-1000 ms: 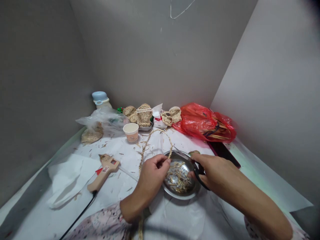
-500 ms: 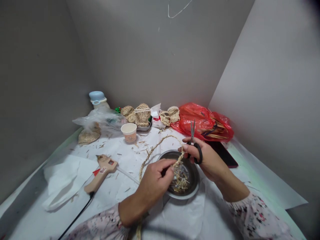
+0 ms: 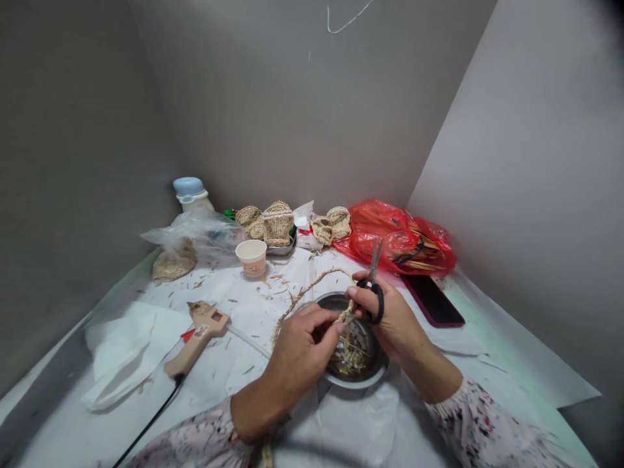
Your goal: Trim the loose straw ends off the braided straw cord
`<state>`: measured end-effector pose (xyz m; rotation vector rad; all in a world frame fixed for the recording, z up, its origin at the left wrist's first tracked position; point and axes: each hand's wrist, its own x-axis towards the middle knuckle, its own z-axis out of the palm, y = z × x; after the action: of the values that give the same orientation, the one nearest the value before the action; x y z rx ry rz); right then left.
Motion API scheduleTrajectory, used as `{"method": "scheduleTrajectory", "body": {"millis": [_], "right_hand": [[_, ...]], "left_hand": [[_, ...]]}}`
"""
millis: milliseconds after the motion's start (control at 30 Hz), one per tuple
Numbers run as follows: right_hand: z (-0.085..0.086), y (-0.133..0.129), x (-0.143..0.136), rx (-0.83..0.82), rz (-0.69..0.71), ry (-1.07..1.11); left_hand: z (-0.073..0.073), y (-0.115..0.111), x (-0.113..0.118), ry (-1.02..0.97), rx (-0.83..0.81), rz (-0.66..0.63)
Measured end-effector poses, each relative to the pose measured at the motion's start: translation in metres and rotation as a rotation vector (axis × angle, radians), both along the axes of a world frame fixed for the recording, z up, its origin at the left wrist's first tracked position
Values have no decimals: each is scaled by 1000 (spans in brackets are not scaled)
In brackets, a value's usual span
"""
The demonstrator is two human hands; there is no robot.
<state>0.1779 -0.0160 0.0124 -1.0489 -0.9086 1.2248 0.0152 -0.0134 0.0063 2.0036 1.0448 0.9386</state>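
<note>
While in two hands (image 3: 302,344), one cord (image 3: 346,313).

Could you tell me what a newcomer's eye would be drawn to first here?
Probably the bright red plastic bag, at the back right against the grey walls. Next, perhaps, the black-handled scissors in the right hand, over the metal bowl of straw scraps.

The bowl (image 3: 359,383) is shiny metal, the braided cord (image 3: 294,301) rough straw, the red bag (image 3: 377,229) glossy plastic.
</note>
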Motion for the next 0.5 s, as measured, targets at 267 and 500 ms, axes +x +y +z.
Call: {"method": "scheduleTrajectory", "body": {"millis": [267,500], "right_hand": [[-5,4,2,73,-66,54],[-9,6,4,56,-41,28]], "left_hand": [[2,2,-1,-43,3,47],[4,2,0,-68,-81,81]]}}
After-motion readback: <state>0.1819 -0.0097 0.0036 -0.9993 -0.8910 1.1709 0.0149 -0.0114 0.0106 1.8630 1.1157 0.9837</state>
